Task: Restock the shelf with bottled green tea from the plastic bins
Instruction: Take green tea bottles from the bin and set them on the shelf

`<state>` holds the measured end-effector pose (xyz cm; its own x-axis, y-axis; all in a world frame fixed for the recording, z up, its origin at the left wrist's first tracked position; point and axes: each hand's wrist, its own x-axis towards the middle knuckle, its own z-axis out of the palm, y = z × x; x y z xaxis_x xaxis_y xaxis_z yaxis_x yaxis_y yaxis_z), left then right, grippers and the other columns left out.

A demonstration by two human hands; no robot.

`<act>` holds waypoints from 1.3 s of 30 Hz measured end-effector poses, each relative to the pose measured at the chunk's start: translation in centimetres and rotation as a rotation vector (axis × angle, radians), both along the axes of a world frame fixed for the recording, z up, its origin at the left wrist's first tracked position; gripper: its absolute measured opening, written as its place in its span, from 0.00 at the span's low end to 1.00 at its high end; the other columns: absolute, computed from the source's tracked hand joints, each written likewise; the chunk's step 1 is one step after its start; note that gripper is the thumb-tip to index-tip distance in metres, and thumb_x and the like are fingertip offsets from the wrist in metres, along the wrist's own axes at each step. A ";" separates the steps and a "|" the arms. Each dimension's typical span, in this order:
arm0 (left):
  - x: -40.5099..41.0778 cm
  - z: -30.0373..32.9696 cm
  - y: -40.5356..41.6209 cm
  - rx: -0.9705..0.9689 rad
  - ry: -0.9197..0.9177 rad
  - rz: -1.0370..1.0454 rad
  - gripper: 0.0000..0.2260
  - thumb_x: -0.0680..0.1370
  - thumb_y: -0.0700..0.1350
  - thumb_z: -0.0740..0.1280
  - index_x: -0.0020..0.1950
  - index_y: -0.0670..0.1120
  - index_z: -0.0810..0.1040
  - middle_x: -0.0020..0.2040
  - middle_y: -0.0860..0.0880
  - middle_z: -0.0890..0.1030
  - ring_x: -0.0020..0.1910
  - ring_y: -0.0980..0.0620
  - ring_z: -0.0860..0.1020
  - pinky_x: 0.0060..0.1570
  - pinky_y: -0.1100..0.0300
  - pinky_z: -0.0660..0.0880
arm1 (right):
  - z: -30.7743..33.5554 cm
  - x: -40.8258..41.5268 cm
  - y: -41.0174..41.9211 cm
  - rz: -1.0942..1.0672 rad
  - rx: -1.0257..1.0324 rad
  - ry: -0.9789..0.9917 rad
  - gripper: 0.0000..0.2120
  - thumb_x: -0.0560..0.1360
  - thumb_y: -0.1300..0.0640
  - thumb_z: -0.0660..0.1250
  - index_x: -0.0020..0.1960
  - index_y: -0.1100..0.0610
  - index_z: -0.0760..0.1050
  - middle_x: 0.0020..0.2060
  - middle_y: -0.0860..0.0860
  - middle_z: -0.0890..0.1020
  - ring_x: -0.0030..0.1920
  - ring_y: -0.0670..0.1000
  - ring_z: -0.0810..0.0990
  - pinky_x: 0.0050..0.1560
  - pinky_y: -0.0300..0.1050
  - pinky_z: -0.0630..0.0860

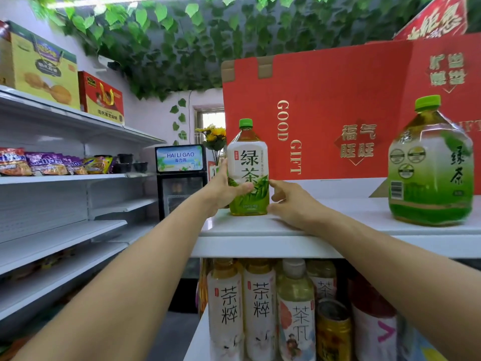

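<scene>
Small shop interior, pale walls, ceiling hung with artificial green ivy (182,35). Ahead, a white top shelf (260,246) with a glossy flat surface and a thick front edge, backed by a large red gift carton (325,105) lettered in gold. On that surface, near its left end: a green tea bottle (248,168), upright, green cap, white label over green leaves. Left hand (223,190) wrapped around the bottle's lower left side, thumb across the front, grip clamped on it. Right hand (289,201) just beside the bottle's right flank, fingers loosely extended, fingertips at or almost at the label; actual contact cannot be told, grip apart. Well apart to the right, a second green tea bottle (430,165), bigger in view, upright, barcode side turned forward. Below the top shelf, a lower tier packed with tea bottles (260,308) in white labels and a yellow can (333,332). At left, white shelving (65,230) with snack bags (52,162) and boxed goods (41,63) on top. Far back, a small drinks cooler (181,178) with a lit sign, yellow flowers (214,135) beside it.
</scene>
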<state>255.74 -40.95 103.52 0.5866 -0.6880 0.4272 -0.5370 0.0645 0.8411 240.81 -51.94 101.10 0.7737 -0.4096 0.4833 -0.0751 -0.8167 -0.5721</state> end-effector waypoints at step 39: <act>-1.3 -0.6 -3.9 0.203 -0.255 0.526 0.64 0.67 0.58 0.79 0.77 0.47 0.28 0.71 0.40 0.67 0.70 0.37 0.68 0.68 0.41 0.69 | -0.1 -0.3 0.2 -0.270 0.108 -0.047 0.14 0.76 0.58 0.64 0.60 0.60 0.74 0.52 0.55 0.79 0.50 0.55 0.77 0.44 0.44 0.70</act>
